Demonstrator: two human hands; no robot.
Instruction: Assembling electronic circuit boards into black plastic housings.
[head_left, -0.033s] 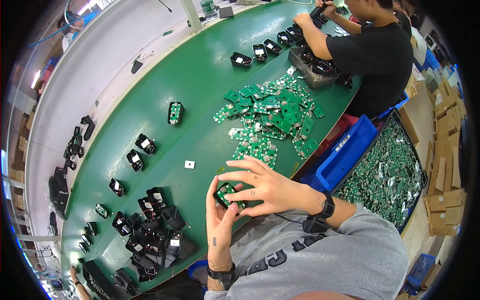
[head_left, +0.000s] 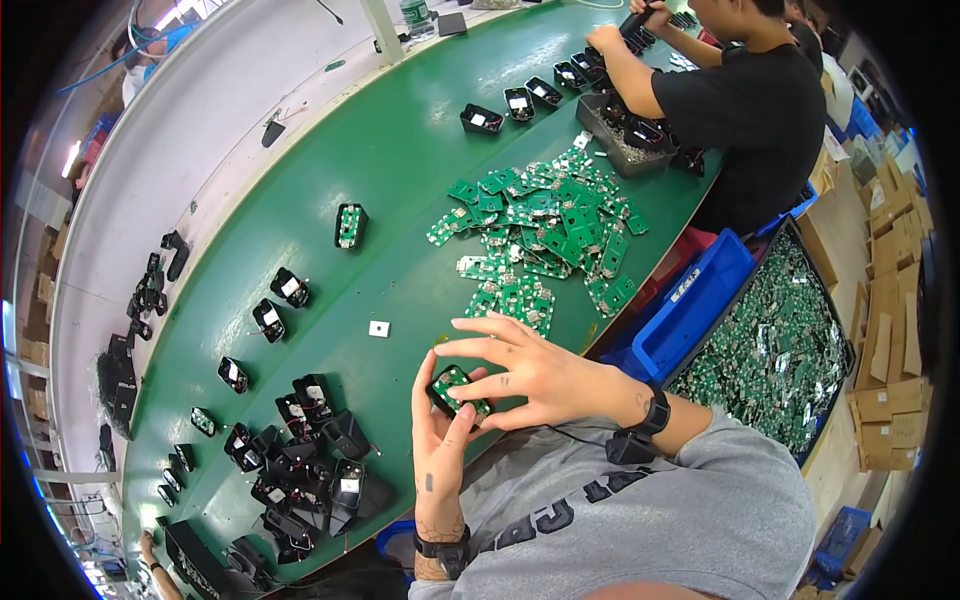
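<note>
Close in front of my body, a small black plastic housing (head_left: pixel 436 396) is gripped by my left hand (head_left: pixel 438 440), thumb on one side and fingers along the other. Inside its opening lies a green circuit board (head_left: pixel 455 380). My right hand (head_left: pixel 535 375) reaches over from the right, its fingertips closed on the board and the housing's rim; the upper fingers arch above it. Part of the housing is hidden behind the fingers. Beyond my right hand spreads a heap of loose green circuit boards (head_left: pixel 570 225).
A pile of black housings (head_left: pixel 300 450) sits left of my hands. More stand in a line on the green table (head_left: pixel 290 215), one with a board (head_left: pixel 349 228). A white square piece (head_left: pixel 379 329) lies nearby. Right are a blue bin (head_left: pixel 690 310), a board-filled crate (head_left: pixel 770 340) and a co-worker (head_left: pixel 750 110).
</note>
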